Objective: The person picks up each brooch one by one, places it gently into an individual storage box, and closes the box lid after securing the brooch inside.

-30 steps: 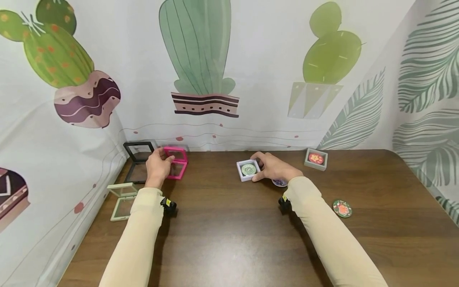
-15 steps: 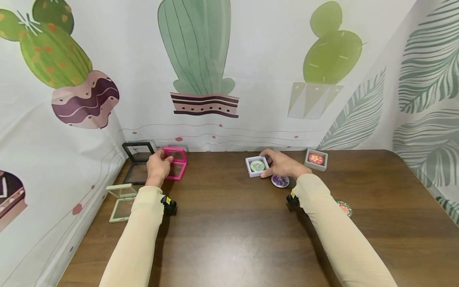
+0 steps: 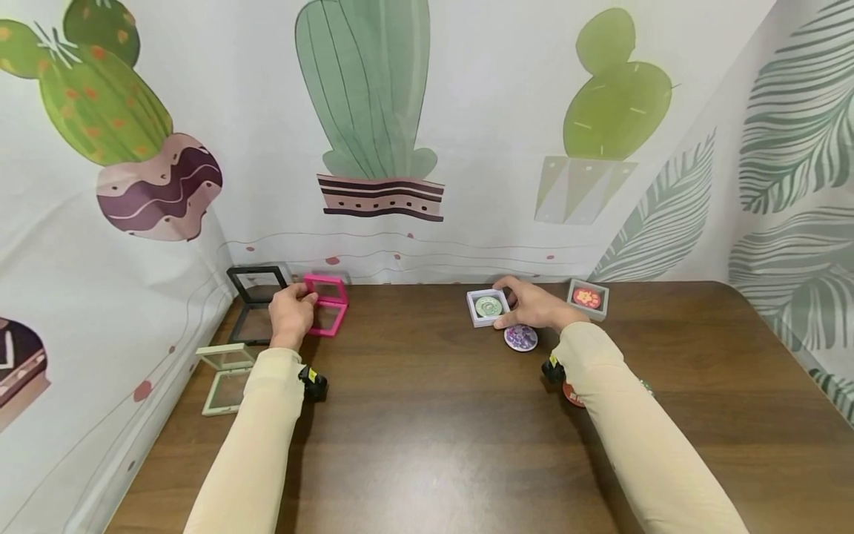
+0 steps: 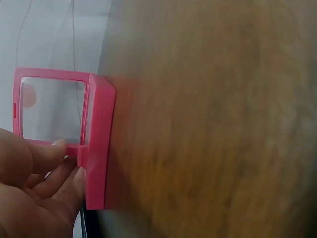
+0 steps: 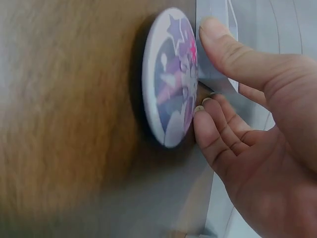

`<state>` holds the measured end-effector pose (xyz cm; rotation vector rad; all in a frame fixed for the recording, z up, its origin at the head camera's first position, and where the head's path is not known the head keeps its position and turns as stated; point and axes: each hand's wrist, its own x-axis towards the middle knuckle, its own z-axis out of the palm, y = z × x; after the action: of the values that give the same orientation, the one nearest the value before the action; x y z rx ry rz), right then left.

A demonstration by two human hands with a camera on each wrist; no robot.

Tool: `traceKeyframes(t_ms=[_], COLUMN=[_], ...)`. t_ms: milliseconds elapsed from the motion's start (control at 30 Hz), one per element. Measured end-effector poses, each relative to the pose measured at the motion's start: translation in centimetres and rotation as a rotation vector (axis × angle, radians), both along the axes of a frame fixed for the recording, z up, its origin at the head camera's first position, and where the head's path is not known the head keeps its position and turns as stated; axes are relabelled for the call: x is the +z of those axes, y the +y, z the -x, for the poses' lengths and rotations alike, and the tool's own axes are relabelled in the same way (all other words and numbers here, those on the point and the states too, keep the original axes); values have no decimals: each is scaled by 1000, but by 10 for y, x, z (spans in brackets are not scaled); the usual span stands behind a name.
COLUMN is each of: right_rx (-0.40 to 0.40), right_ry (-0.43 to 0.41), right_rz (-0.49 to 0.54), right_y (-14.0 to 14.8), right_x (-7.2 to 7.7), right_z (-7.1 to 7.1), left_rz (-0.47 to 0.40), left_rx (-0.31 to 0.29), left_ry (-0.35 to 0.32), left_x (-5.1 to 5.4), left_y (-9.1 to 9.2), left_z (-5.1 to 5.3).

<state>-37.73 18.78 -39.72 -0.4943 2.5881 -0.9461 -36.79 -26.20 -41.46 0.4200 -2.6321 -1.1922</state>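
Observation:
In the head view my left hand (image 3: 290, 315) is at the left side of an opened pink case (image 3: 341, 317). The left wrist view shows my fingers (image 4: 58, 145) pinching the pink case (image 4: 100, 144) by its hinge edge. My right hand (image 3: 537, 306) grips the right side of a pale lavender case (image 3: 477, 319), thumb at the front and fingers behind; a green round badge (image 3: 488, 307) lies inside it. Just in front of that hand a purple badge (image 3: 520, 338) rests on the table; in the right wrist view the badge (image 5: 171, 79) partly hides the case (image 5: 215, 74).
An opened black case (image 3: 237, 322) and an opened light green case (image 3: 210, 397) stand at the left. Back right is a grey case (image 3: 588, 314) holding a red badge. A red badge (image 3: 571, 394) and a green badge (image 3: 646, 386) are partly covered by my right sleeve.
My right hand has moved to the right with the lavender case, uncovering the purple badge. The right sleeve now covers more of the green badge. My left hand stays at the pink case.

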Motion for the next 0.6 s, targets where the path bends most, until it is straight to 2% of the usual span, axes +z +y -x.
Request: traceKeyframes(t_ms=[233, 600], right_rx=[-21, -72], right_ry=[15, 66], right_rz=[7, -16], right_y=[9, 18], right_x=[-1, -3], right_z=[1, 2], left_rz=[-27, 31], left_rx=[-31, -29], left_ry=[24, 46], left_x=[-3, -3], left_y=[-3, -3], left_z=[1, -1])
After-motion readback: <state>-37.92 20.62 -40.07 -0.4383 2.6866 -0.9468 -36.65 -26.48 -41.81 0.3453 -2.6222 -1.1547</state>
